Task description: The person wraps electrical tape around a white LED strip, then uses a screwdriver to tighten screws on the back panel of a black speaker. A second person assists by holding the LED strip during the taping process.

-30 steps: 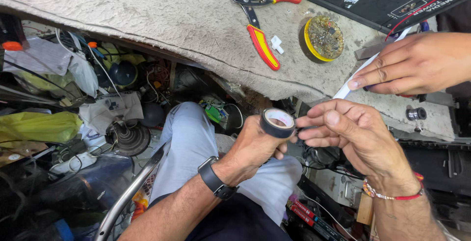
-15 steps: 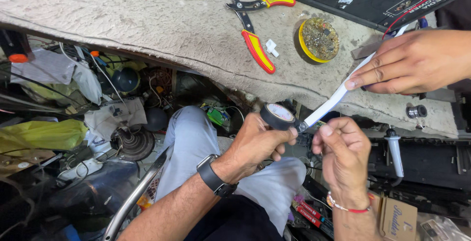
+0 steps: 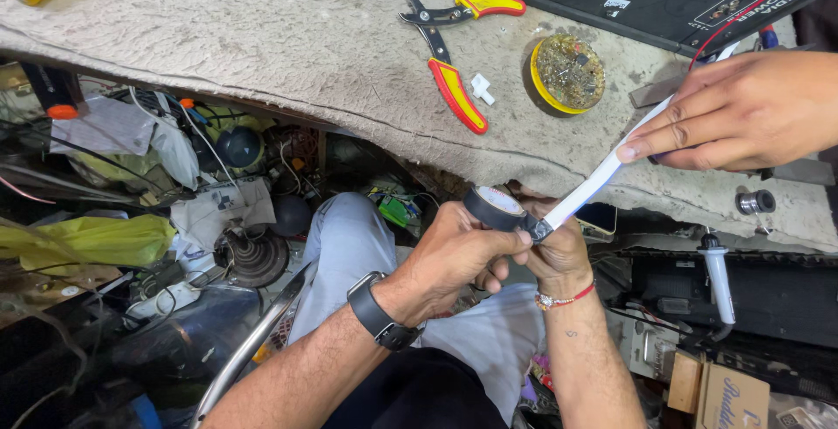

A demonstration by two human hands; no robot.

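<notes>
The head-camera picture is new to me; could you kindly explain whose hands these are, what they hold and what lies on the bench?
The picture comes from a camera on a seated person's head, looking down past their knees. Their left hand, with a dark wristwatch, grips a roll of black tape. Their right hand sits beside it, where the roll meets a white strip. Another person's hand pinches that strip's far end. On the grey worktop lie red-and-yellow pliers and a yellow round tin of small bits. Clutter fills the space beneath.

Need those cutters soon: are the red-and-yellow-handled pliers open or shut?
Open: the red-and-yellow-handled pliers lie on the grey cloth-covered bench with handles splayed wide apart.
</notes>
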